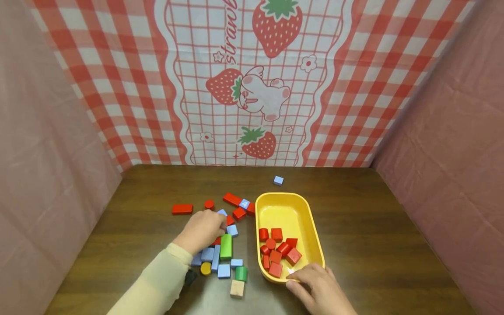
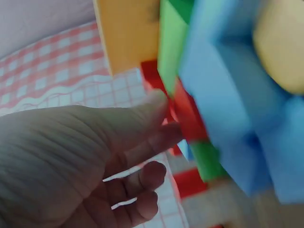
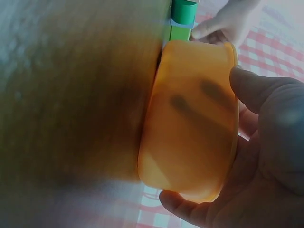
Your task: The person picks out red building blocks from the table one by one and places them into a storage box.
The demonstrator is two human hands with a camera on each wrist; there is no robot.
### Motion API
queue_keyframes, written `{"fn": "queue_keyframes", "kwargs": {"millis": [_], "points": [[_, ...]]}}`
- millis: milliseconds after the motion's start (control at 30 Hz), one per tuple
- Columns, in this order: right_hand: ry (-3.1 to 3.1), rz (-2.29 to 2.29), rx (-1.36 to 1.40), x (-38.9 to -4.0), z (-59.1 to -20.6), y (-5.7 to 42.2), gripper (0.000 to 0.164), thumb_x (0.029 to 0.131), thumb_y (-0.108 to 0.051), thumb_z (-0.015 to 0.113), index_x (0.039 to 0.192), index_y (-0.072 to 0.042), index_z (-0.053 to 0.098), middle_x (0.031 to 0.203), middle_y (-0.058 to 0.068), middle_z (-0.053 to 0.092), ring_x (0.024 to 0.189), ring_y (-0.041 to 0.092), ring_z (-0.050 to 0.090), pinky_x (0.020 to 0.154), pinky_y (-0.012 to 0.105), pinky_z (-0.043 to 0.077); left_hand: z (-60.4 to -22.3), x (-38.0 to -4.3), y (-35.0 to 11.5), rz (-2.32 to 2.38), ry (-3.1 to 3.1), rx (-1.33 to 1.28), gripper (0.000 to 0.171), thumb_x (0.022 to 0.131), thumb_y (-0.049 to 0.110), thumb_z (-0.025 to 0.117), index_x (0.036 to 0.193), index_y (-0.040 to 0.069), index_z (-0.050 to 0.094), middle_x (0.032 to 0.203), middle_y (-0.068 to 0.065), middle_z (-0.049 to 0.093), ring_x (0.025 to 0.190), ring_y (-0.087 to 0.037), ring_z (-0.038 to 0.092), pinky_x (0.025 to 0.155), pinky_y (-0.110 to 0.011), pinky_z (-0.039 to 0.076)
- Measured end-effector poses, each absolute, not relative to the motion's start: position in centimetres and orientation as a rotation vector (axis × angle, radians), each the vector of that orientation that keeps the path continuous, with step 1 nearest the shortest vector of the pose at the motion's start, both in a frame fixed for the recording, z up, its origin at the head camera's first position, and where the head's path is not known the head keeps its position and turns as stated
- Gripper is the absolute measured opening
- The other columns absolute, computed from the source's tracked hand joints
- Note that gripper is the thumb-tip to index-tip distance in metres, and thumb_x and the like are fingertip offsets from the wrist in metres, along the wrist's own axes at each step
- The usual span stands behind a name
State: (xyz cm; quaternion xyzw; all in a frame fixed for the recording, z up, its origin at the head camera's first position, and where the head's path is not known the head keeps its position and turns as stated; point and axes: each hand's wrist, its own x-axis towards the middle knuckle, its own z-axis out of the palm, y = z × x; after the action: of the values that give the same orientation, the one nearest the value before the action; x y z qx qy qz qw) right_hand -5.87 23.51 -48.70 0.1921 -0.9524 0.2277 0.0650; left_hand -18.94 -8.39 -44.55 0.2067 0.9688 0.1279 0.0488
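My left hand reaches into the loose wooden blocks left of the tray. In the left wrist view its thumb and index finger close at a red block, partly hidden by the fingers; the other fingers are loosely bent. Close by are a light green block, a blue block and a red block. My right hand grips the near rim of a yellow plastic tray, thumb and fingers on its edge. Several red blocks lie in the tray's near half.
Blue blocks, a yellow cylinder, a dark green piece and a plain wooden cube lie near the front. Red bars lie farther back. A lone blue block sits behind the tray, before the checked cloth.
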Motion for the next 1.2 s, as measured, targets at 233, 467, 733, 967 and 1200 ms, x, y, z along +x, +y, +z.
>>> {"fn": "queue_keyframes", "kwargs": {"millis": [233, 467, 733, 967, 1200], "points": [[-2.832, 0.679, 0.619, -5.8, -48.7, 23.3, 0.005, 0.095, -0.041, 0.080, 0.098, -0.038, 0.080, 0.098, -0.033, 0.072, 0.096, 0.000, 0.061, 0.084, 0.035, 0.041, -45.5, -18.0, -10.6, 0.418, 2.933, 0.631, 0.005, 0.093, 0.017, 0.083, 0.097, 0.014, 0.084, 0.088, 0.004, 0.079, 0.079, -0.015, 0.068, 0.083, -0.040, 0.062], [-2.861, 0.680, 0.608, -5.8, -48.6, 23.3, 0.006, 0.096, -0.043, 0.078, 0.098, -0.038, 0.080, 0.098, -0.033, 0.071, 0.096, -0.001, 0.059, 0.084, 0.035, 0.040, -46.7, -17.4, -11.4, 0.285, 3.100, 0.689, 0.010, 0.094, 0.019, 0.083, 0.090, 0.016, 0.074, 0.079, 0.004, 0.072, 0.074, -0.015, 0.057, 0.072, -0.032, 0.054], [-2.907, 0.682, 0.592, -5.9, -48.5, 23.5, 0.004, 0.097, -0.043, 0.077, 0.098, -0.040, 0.079, 0.098, -0.033, 0.071, 0.097, 0.000, 0.059, 0.085, 0.036, 0.041, -46.7, -17.0, -11.8, 0.271, 3.062, 0.650, 0.026, 0.087, 0.032, 0.090, 0.097, 0.013, 0.075, 0.074, 0.005, 0.066, 0.071, -0.015, 0.051, 0.066, -0.032, 0.047], [-2.885, 0.677, 0.614, -5.9, -48.5, 23.4, 0.005, 0.097, -0.042, 0.077, 0.098, -0.037, 0.080, 0.098, -0.033, 0.072, 0.097, 0.000, 0.060, 0.085, 0.036, 0.041, -44.8, -17.0, -10.4, 0.315, 3.177, 0.730, 0.026, 0.089, 0.032, 0.089, 0.104, 0.016, 0.075, 0.081, 0.005, 0.071, 0.073, -0.013, 0.051, 0.067, -0.029, 0.046], [-2.857, 0.675, 0.622, -5.9, -48.6, 23.6, 0.007, 0.096, -0.042, 0.079, 0.098, -0.036, 0.080, 0.097, -0.032, 0.072, 0.095, 0.000, 0.060, 0.083, 0.034, 0.040, -42.8, -16.3, -5.5, 0.568, 3.163, 1.021, 0.029, 0.093, 0.037, 0.085, 0.113, 0.019, 0.072, 0.095, 0.007, 0.075, 0.077, -0.009, 0.053, 0.066, -0.024, 0.045]]}}
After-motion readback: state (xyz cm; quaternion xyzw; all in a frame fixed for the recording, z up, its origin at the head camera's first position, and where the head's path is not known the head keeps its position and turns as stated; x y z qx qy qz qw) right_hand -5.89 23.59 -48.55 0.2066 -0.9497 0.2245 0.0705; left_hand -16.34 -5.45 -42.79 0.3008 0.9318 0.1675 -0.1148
